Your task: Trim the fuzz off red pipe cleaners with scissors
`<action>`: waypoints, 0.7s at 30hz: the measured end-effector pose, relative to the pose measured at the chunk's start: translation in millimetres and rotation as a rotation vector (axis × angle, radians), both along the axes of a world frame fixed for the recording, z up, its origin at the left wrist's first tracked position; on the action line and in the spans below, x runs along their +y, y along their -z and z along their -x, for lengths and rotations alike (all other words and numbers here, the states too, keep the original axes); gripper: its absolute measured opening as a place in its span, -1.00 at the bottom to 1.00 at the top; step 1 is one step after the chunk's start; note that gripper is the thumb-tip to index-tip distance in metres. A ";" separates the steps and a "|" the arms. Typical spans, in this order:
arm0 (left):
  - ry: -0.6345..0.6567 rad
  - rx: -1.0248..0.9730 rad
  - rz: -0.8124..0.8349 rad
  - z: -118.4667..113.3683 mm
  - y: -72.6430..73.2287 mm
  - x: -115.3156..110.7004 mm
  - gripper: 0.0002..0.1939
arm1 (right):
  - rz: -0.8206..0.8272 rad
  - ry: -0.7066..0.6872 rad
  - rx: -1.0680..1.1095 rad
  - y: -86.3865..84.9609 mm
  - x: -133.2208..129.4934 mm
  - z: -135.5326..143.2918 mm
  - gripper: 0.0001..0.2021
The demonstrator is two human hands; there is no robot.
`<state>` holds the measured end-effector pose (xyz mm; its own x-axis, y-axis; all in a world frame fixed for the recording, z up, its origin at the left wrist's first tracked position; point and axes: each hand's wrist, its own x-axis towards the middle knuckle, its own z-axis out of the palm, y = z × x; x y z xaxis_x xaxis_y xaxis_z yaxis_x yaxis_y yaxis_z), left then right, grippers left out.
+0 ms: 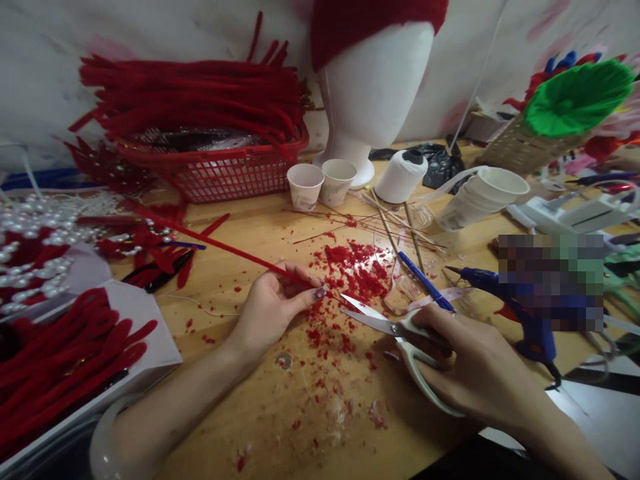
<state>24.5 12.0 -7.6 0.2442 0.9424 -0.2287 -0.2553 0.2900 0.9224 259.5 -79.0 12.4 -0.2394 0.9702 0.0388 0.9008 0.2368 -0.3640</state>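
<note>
Between the thumb and fingers of my left hand [280, 297] is pinched one end of a long red pipe cleaner [225, 247], which slants up to the left. My right hand [480, 360] has its fingers through the handles of a pair of scissors [395, 328]. The blades are slightly apart, and their tips point at the left fingertips with a small gap between. Red fuzz clippings [355, 270] lie scattered on the wooden table under and behind both hands.
At the back, a red basket [235, 173] carries a bundle of red pipe cleaners, beside a white mannequin head [375, 87]. Paper cups [305, 187] and a thread cone [401, 177] stand near it. A blue glue gun [530, 313] lies right; a white box [145, 320] sits left.
</note>
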 end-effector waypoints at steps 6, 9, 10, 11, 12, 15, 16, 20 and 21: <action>0.010 0.014 -0.002 1.2 0.8 0.2 -0.78 | 0.012 0.005 -0.047 -1.1 1.9 3.2 -0.82; 0.020 0.016 -0.005 1.7 3.0 0.4 -0.77 | -0.015 -0.003 -0.075 -0.7 3.2 4.1 -0.80; 0.022 0.016 -0.007 1.7 3.4 0.3 -0.77 | -0.029 0.000 -0.081 -0.2 3.3 4.1 -0.80; 0.022 0.020 -0.006 1.6 3.7 0.3 -0.77 | -0.041 -0.001 -0.085 0.5 3.3 4.0 -0.79; 0.023 0.025 -0.006 1.3 3.7 0.2 -0.77 | -0.051 -0.004 -0.088 1.0 3.1 3.8 -0.79; 0.028 0.037 -0.009 0.5 3.2 0.1 -0.78 | -0.059 -0.022 -0.090 1.5 2.0 3.0 -0.81; 0.030 0.035 -0.010 0.4 3.0 0.2 -0.79 | -0.060 -0.026 -0.089 1.2 1.7 2.8 -0.82; 0.032 0.025 -0.013 0.5 2.8 0.6 -0.80 | -0.065 -0.027 -0.083 -0.4 1.8 2.3 -0.82; 0.033 0.027 -0.015 0.6 2.8 0.7 -0.81 | -0.067 -0.028 -0.086 -0.5 2.2 2.3 -0.82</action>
<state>24.0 12.7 -10.4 0.2689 0.9375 -0.2211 -0.2211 0.2835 0.9331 257.3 -76.8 13.0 -0.2713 0.9590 0.0815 0.9208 0.2832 -0.2682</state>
